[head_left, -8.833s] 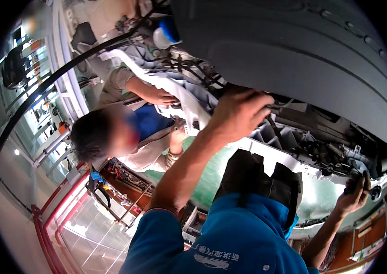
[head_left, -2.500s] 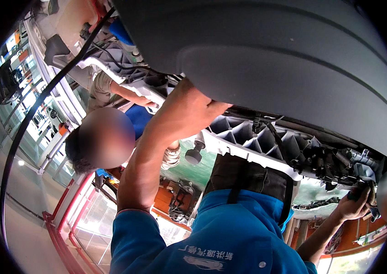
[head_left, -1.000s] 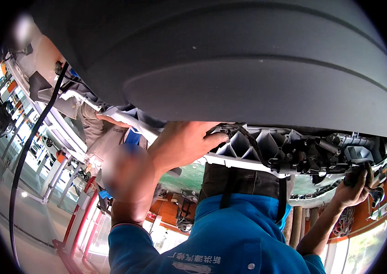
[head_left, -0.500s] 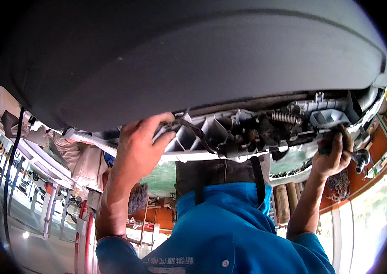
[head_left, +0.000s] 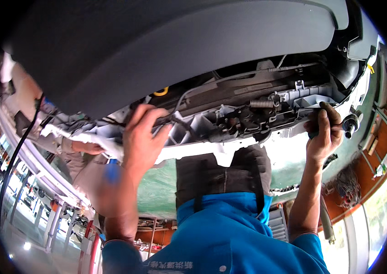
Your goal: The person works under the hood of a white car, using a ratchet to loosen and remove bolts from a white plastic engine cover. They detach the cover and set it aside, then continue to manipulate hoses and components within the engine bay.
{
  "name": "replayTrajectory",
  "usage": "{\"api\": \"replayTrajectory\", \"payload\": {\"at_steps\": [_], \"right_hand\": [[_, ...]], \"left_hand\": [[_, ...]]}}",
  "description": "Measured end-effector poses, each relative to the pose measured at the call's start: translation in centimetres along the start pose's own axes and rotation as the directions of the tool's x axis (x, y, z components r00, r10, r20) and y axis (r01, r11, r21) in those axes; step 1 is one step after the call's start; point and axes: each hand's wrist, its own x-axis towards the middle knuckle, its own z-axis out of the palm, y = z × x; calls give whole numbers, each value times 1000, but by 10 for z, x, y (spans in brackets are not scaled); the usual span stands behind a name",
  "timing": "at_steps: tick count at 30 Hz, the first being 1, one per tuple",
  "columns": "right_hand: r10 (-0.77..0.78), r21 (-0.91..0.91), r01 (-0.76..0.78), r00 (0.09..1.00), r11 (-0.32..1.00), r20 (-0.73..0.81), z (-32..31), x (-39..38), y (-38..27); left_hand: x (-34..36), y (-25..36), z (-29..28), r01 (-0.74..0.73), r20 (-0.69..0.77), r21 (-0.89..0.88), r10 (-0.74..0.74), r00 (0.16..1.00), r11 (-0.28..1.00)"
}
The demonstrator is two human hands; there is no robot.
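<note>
My left hand is at the left part of the pale front crossmember of a vehicle. Its fingers are curled, with the thumb a little below them, and a black strip runs from between the fingertips down to the right. On the right, my right hand is closed round a hand tool with a round metal end; most of the tool is hidden by the fingers. Left of this hand, a dark latch mechanism with a coil spring sits on the crossmember.
A large dark panel hangs over the top. At the left, another person's hand rests by the car's edge, and a black cable hangs down. A yellow ring shows under the panel. Coiled cords lie at the right.
The view has shifted, showing more of the bay under the panel. Both hands stay near the same parts of the crossmember. The other person's hand now shows more plainly.
</note>
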Motion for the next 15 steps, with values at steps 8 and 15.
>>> {"api": "replayTrajectory", "payload": {"at_steps": [8, 15], "right_hand": [[-38, 50, 35, 997, 998, 64, -4, 2, 5], [-131, 2, 131, 988, 991, 82, 4, 2, 6]], "left_hand": [[-12, 6, 23, 13, -304, 167, 39, 952, 986], [-15, 4, 28, 18, -419, 163, 53, 907, 986]]}}
